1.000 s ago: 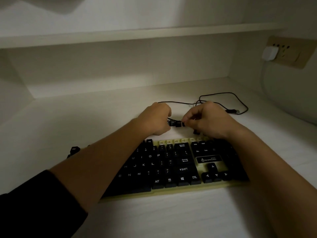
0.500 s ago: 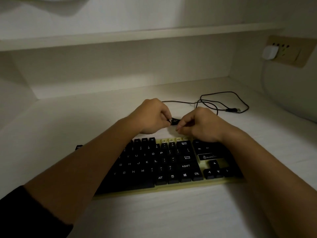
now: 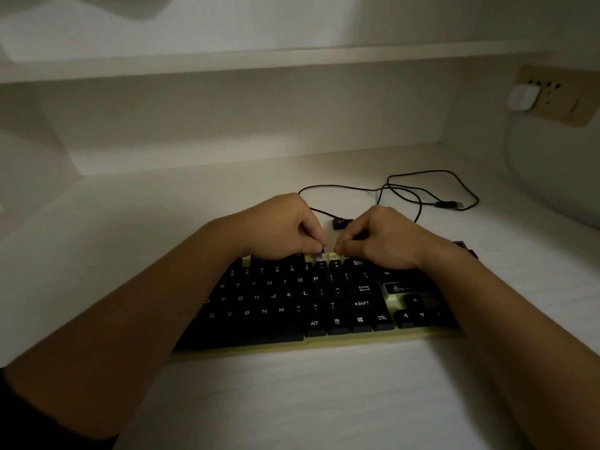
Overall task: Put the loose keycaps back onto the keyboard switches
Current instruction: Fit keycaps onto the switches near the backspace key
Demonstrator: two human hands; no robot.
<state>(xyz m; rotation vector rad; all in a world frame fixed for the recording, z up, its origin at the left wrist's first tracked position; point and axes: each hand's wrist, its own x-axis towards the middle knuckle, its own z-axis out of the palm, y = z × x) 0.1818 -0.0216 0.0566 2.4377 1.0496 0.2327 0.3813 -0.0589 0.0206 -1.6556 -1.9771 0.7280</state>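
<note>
A black-keyed keyboard on a pale yellow base lies in front of me. Its top row shows bare yellow switches above the minus and plus keys. My left hand pinches a small dark keycap down at that bare row. My right hand is curled, its thumb and forefinger tips meeting on the top row just right of the keycap; whether they hold anything is hidden. One loose black keycap lies on the desk behind the hands. More loose keycaps sit beyond my right wrist.
The keyboard's black cable loops across the desk behind, ending in a USB plug. A wall socket with a white charger is at the upper right. A shelf overhangs the desk. The light is dim.
Both hands came down from just above the desk behind the keyboard to its top row. The keycap held between them is now at the bare switches under my left fingertips.
</note>
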